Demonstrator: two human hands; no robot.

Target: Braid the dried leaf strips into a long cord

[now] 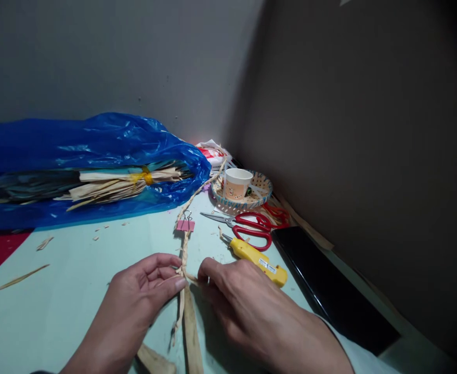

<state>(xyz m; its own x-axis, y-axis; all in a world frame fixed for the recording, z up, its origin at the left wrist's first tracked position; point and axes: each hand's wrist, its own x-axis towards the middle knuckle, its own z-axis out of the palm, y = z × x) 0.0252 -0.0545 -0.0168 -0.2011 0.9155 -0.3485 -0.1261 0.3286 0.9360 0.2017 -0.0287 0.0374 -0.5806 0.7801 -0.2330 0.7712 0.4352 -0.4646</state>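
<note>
A thin braid [185,252] of pale dried plant strips runs down from a pink binder clip [185,225] toward me. At its lower end, my left hand [150,291] pinches the braid between thumb and forefinger. To the right, my right hand [244,301] is closed on one strand that leads off sideways from the same spot. Below the fingers hang a narrow twisted strand [180,311] and a wide flat strip [192,332]. Another broad strip [154,361] lies by my left wrist, partly cut off by the frame. The right fingertips are mostly hidden behind the hand.
Red-handled scissors [251,228], a yellow hot glue gun [259,259] and a black flat device [329,285] lie right. A paper cup [237,183] stands in a woven tray [265,182]. Back left, a blue plastic bag [115,135] holds a tied strip bundle [107,189].
</note>
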